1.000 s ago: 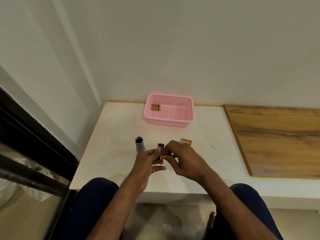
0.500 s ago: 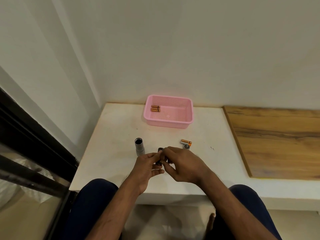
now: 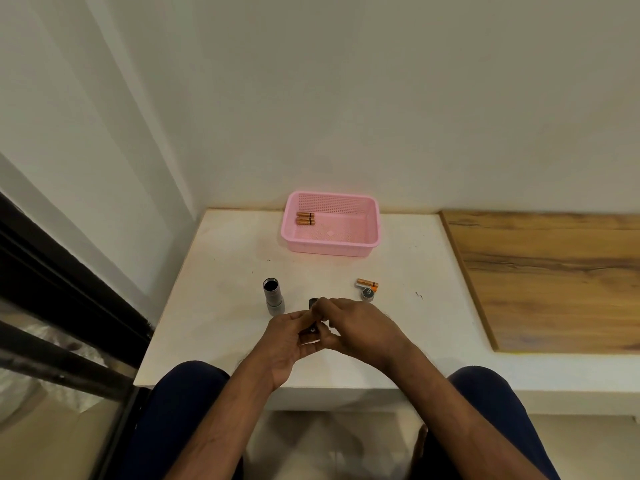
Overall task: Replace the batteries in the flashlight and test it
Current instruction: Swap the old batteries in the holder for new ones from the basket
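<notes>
Between both hands' grip [image 3: 320, 327] sits what looks like a battery holder [image 3: 312, 318] (mostly hidden).

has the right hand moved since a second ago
Yes, slightly. Measured against the upright flashlight body, the right hand has dropped toward the table's near edge, meeting the left hand lower over the dark battery holder.

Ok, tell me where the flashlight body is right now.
In the head view the grey flashlight body stands upright, open end up, on the white table, left of the left hand and nearer than the pink basket.
</notes>
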